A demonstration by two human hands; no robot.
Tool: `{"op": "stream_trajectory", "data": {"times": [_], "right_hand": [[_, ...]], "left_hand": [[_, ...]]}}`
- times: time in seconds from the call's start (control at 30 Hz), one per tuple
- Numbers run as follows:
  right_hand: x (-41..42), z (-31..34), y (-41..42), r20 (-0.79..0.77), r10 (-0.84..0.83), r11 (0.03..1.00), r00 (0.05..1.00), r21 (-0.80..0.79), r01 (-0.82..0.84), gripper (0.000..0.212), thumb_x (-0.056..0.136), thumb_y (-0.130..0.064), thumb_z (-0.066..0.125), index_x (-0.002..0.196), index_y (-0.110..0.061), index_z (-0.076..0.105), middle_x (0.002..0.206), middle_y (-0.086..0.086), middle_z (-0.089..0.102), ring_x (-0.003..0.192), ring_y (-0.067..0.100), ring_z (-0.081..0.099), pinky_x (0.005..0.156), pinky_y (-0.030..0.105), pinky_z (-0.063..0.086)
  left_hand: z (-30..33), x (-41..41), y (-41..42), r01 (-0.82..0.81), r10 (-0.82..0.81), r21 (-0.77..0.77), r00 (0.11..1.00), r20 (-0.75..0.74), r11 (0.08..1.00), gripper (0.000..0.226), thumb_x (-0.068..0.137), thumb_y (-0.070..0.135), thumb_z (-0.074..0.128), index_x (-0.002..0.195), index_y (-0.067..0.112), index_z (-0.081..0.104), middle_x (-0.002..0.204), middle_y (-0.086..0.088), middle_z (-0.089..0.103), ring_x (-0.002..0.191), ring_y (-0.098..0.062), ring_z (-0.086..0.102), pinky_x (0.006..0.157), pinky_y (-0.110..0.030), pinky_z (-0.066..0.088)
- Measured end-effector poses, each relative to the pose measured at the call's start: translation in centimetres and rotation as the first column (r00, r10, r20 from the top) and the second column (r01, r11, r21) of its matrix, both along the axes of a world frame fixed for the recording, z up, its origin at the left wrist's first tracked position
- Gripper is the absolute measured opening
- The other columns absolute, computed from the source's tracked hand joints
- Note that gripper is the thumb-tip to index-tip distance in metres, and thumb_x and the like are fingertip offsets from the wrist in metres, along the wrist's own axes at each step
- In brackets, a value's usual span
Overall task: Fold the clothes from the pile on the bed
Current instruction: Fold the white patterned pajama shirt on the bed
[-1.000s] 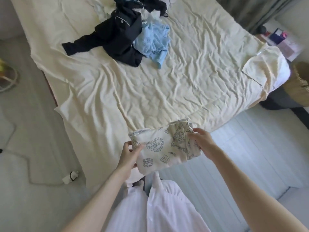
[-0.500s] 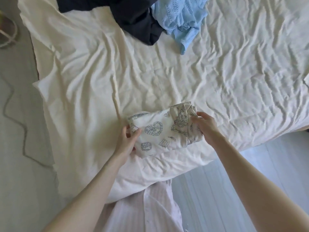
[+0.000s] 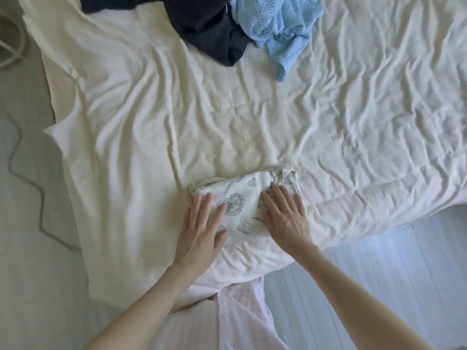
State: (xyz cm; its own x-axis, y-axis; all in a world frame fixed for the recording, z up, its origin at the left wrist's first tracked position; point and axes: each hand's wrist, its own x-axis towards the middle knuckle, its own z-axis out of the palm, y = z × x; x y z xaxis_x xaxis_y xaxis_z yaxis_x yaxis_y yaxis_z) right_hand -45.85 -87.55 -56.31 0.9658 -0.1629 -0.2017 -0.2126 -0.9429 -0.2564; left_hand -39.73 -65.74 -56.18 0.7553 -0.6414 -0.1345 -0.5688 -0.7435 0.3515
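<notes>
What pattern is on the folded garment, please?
Dark line drawings on white, on the folded garment; head view.

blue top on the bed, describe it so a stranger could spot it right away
On the cream bed sheet, look to the far edge, where the unfolded pile sits. The blue top lies crumpled just right of the black garment, touching it. It is the only pale blue, openwork-knit piece there.

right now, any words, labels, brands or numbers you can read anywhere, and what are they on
None can be read.
Folded printed garment, under the left hand and right hand: only line drawings, a heart, leaves and an open book; no letters.
Black garment and blue knit top: no label shows.
</notes>
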Motion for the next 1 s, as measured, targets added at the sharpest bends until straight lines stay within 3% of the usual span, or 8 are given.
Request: {"op": "stream_trajectory", "data": {"times": [0.1, 0.17, 0.23, 0.33, 0.43, 0.67, 0.87, 1.0], "right_hand": [[0.7, -0.4, 0.1, -0.229, -0.012, 0.999, 0.973, -0.047, 0.001, 0.049, 0.100, -0.039, 0.037, 0.147, -0.024, 0.033, 0.156, 0.007, 0.023, 0.144, 0.028, 0.019, 0.115, 0.053, 0.004], [1.6, 0.2, 0.1, -0.325, -0.011, 0.998, 0.946, -0.059, -0.009, 0.052, 0.100, -0.042, 0.031, 0.149, -0.028, 0.022, 0.159, 0.002, 0.011, 0.147, 0.023, 0.007, 0.114, 0.053, -0.006], [2.1, 1.8, 0.3, -0.350, -0.028, 0.999, 0.936, -0.041, 0.014, 0.052, 0.100, -0.040, 0.035, 0.149, -0.028, 0.022, 0.160, 0.001, 0.009, 0.147, 0.021, 0.005, 0.115, 0.053, -0.005], [1.7, 5.7, 1.6, -0.345, -0.096, 0.995, 0.934, -0.006, 0.100, 0.053, 0.099, -0.040, 0.038, 0.149, -0.027, 0.023, 0.160, 0.001, 0.008, 0.147, 0.020, 0.005, 0.116, 0.049, -0.002], [0.7, 9.9, 4.3, -0.274, -0.104, 0.994, 0.956, -0.002, 0.107, 0.056, 0.099, -0.043, 0.037, 0.150, -0.027, 0.021, 0.160, 0.001, 0.010, 0.147, 0.019, 0.007, 0.118, 0.045, -0.001], [0.4, 18.5, 13.0, -0.070, -0.026, 0.997, 0.997, 0.073, 0.031, 0.058, 0.099, -0.047, 0.035, 0.151, -0.028, 0.017, 0.159, 0.001, 0.010, 0.147, 0.018, 0.006, 0.117, 0.040, -0.005], [1.5, 23.2, 20.9, 0.098, 0.059, 0.992, 0.993, 0.104, -0.069, 0.058, 0.098, -0.044, 0.041, 0.150, -0.026, 0.023, 0.159, 0.001, 0.015, 0.147, 0.018, 0.009, 0.118, 0.039, -0.001], [0.4, 24.4, 26.6, 0.173, 0.113, 0.985, 0.978, 0.113, -0.134, 0.057, 0.097, -0.042, 0.044, 0.149, -0.023, 0.027, 0.157, 0.003, 0.021, 0.146, 0.020, 0.014, 0.118, 0.040, 0.003]], "left_hand": [[0.1, 0.6, -0.5, 0.032, -0.015, 0.144, 0.993, -0.116, 0.989, 0.054, 0.089, 0.038, 0.048, 0.137, 0.014, 0.049, 0.148, -0.020, 0.033, 0.135, -0.046, 0.031, 0.096, -0.059, 0.040], [0.1, 1.7, -0.5, 0.058, -0.002, 0.231, 0.971, -0.238, 0.971, 0.059, 0.093, 0.039, 0.048, 0.147, 0.021, 0.031, 0.158, -0.014, 0.010, 0.144, -0.037, 0.009, 0.106, -0.054, 0.030], [0.6, 2.8, -0.2, 0.137, -0.027, 0.307, 0.941, -0.336, 0.942, 0.061, 0.096, 0.040, 0.040, 0.150, 0.028, 0.015, 0.159, -0.006, -0.009, 0.146, -0.028, -0.007, 0.112, -0.047, 0.022], [3.9, 4.2, 0.8, 0.186, -0.070, 0.252, 0.911, -0.407, 0.950, 0.055, 0.096, 0.032, 0.042, 0.147, 0.024, 0.025, 0.158, -0.007, 0.006, 0.145, -0.023, 0.009, 0.110, -0.038, 0.026], [8.3, 4.5, 3.2, 0.127, -0.082, 0.109, 0.934, -0.347, 0.986, 0.049, 0.096, 0.026, 0.045, 0.143, 0.018, 0.035, 0.152, -0.009, 0.023, 0.138, -0.023, 0.028, 0.107, -0.036, 0.031], [17.4, 3.4, 12.7, -0.055, 0.049, -0.020, 0.972, -0.230, 0.998, 0.049, 0.097, 0.027, 0.047, 0.144, 0.018, 0.036, 0.154, -0.006, 0.025, 0.145, -0.024, 0.014, 0.114, -0.032, 0.016], [23.0, 2.5, 21.3, -0.233, 0.213, -0.169, 0.969, -0.125, 0.958, 0.045, 0.092, 0.019, 0.058, 0.136, 0.012, 0.049, 0.147, -0.012, 0.039, 0.143, -0.029, 0.022, 0.114, -0.045, 0.022], [24.5, 0.9, 27.5, -0.240, 0.235, -0.187, 0.971, -0.051, 0.952, 0.045, 0.093, 0.022, 0.057, 0.136, 0.013, 0.049, 0.148, -0.010, 0.038, 0.144, -0.027, 0.020, 0.114, -0.040, 0.021]]}}
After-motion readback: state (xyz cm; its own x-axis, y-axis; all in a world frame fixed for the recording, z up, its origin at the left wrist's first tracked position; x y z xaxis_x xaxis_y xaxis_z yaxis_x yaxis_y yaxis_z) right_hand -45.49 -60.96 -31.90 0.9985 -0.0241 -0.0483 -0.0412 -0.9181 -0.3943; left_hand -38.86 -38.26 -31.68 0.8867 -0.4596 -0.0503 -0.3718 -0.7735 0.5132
